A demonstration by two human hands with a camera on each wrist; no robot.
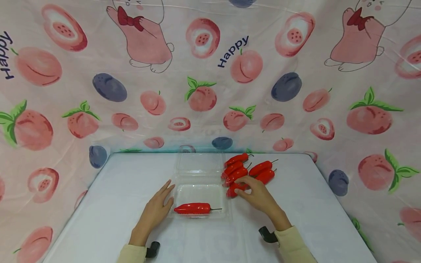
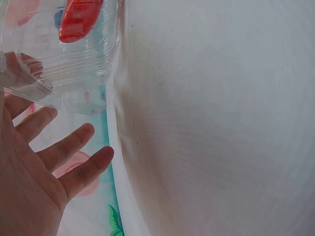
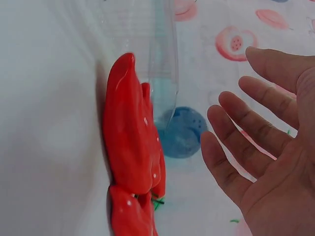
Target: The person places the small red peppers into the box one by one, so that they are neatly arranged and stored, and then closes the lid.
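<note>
A clear plastic box (image 1: 200,190) stands on the white table with its hinged lid (image 1: 199,162) laid back. One red chili pepper (image 1: 192,208) lies along its near side, stem to the right. My left hand (image 1: 156,206) is beside the box's left wall, fingers spread; in the left wrist view the wall overlaps the thumb. My right hand (image 1: 258,193) reaches over the nearest pepper (image 1: 236,189) of a loose pile, thumb and fingers apart around it. In the right wrist view that hand (image 3: 266,123) has extended fingers and stands off from the red peppers (image 3: 129,132).
Several more red chili peppers (image 1: 261,168) lie right of the box, some overlapping its right edge in the head view. A cloth printed with peaches (image 1: 246,67) hangs behind the table (image 1: 131,175). Dark wrist cameras (image 1: 268,235) sit at both sleeves.
</note>
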